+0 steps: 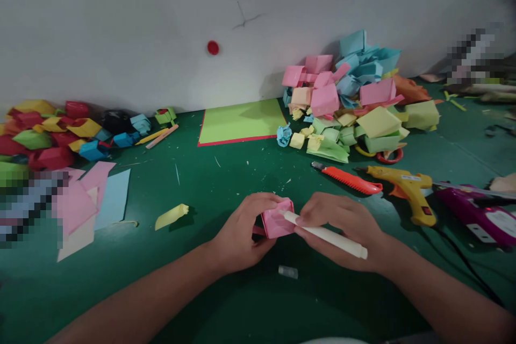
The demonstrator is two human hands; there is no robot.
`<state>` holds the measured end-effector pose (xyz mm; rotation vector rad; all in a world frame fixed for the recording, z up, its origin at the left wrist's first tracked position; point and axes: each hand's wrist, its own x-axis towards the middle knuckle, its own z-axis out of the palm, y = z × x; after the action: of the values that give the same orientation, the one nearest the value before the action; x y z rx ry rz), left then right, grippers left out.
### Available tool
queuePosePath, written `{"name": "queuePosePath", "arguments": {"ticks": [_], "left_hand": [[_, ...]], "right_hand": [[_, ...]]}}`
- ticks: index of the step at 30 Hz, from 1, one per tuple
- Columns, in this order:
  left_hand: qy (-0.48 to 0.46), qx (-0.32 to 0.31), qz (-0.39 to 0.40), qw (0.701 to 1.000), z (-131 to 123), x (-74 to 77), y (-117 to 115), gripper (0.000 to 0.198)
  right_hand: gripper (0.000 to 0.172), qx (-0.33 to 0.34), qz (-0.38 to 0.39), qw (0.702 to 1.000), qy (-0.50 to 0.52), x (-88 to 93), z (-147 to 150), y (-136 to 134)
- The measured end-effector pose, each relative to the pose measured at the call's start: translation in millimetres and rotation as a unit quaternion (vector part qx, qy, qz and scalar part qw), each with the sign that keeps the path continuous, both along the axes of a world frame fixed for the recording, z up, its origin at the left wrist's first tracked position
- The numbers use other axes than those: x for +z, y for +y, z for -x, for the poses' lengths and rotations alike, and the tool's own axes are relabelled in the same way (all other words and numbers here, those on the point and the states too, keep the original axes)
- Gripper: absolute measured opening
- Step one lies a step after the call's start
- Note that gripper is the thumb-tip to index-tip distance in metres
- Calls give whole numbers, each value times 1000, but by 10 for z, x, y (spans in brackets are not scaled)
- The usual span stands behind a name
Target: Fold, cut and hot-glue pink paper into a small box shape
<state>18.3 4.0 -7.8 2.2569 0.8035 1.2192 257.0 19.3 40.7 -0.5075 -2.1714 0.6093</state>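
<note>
Near the middle front of the green table, my left hand [242, 234] is closed around a small folded pink paper box [279, 220], with its flat face turned up. My right hand [342, 226] grips a white marker [330, 238] whose tip end meets or hovers just over that face; I cannot tell which. What the tip has drawn, if anything, is too small to make out. Below the hands lies a small clear cap [288, 272]. A twisted yellow paper piece [172, 216] rests to the left of my left hand.
A red utility knife [350, 179], a yellow glue gun [403, 188] and a purple power strip [479, 214] lie at the right. Folded paper boxes [324, 100] are heaped at the back right, with more paper pieces [52, 137] at the left. A green sheet [242, 122] lies by the wall.
</note>
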Motion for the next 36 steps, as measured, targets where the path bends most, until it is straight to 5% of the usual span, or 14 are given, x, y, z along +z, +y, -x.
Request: {"name": "queuePosePath", "arguments": {"ticks": [36], "left_hand": [[1,13,-4,1000,-8,18,2,57]], "right_hand": [[9,50,20,996,-76,-11,-49,-1]]}}
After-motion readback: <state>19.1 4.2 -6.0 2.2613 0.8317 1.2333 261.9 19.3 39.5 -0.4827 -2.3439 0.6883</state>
